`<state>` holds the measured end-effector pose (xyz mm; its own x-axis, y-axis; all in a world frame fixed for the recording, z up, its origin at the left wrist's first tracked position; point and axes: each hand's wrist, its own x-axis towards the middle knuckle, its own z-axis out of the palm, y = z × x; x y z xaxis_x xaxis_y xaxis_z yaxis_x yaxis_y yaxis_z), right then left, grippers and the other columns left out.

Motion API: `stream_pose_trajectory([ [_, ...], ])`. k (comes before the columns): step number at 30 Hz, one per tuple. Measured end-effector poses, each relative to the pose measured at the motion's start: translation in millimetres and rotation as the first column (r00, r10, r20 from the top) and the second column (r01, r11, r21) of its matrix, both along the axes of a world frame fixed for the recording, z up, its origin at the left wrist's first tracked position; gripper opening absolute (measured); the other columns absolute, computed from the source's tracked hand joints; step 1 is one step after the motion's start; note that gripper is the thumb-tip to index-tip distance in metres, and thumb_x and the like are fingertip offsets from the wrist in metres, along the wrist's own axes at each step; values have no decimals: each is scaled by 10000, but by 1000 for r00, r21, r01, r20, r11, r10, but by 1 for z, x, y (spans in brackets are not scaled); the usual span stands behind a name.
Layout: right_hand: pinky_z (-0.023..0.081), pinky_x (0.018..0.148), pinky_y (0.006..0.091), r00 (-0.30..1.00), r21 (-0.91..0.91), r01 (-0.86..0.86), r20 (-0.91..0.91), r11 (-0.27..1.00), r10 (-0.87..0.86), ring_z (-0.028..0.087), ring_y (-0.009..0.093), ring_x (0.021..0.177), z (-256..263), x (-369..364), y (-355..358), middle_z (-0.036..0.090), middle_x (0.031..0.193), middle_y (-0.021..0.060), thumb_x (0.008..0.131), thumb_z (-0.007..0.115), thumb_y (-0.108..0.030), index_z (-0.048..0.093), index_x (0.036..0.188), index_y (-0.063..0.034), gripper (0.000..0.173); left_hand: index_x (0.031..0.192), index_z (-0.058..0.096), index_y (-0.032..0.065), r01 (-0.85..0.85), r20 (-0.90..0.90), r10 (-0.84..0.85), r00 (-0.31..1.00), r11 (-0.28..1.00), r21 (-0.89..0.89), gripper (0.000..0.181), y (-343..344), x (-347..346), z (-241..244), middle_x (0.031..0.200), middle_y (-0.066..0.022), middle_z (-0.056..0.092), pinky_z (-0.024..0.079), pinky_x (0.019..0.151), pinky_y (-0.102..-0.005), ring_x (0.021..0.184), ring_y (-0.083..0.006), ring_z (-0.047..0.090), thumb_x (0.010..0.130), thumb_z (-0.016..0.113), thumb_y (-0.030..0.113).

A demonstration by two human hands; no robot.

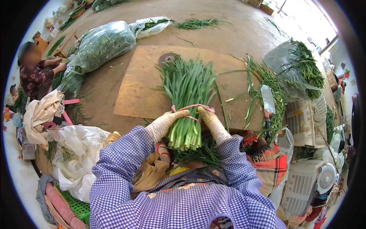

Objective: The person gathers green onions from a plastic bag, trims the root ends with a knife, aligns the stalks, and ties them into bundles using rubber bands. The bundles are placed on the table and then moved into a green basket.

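Both hands wear pale, soiled gloves. Between them is a bundle of green Chinese chives (187, 83), its cut ends towards me and its leaves over a wooden board (137, 94). A pink tie (196, 106) loops around the stems. My left hand (168, 123) lies at the bundle's left side, its thumb on the tie. At the right, my right hand (210, 118) pinches the tie near its end. More green leaves (197, 154) lie below the bundle, near my lap. A round dark disc (168, 58) rests on the board behind the leaf tips.
Loose stalks and a broad-bladed knife (268, 100) lie at the right, near a stuffed plastic bag (288, 68) and plastic crates (303, 123). A large bag of greens (105, 45) stands back left, beside a seated person (34, 74). White plastic bags (77, 154) lie at my left.
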<state>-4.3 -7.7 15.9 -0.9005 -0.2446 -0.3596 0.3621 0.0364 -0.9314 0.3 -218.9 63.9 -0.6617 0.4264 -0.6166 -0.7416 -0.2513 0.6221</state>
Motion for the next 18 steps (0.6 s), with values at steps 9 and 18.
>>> stream_pose_trajectory([
  [9,533,827,324,896,-487,60,-358,871,-262,604,154,944,90,-6,-6,624,1103,63,780,753,-59,503,1258,-68,540,1217,504,8,-73,-711,32,703,997,-27,604,30,-23,52,1104,-75,621,514,847,-300,1008,-133,589,730,816,183],
  [18,501,877,340,804,-36,-48,-594,998,17,582,191,1002,41,-34,18,626,1094,53,755,761,-96,561,1174,-71,466,1221,517,40,-9,-884,-387,260,915,-403,640,26,-46,-2,1122,-63,623,494,883,-336,1007,-171,588,681,837,166],
])
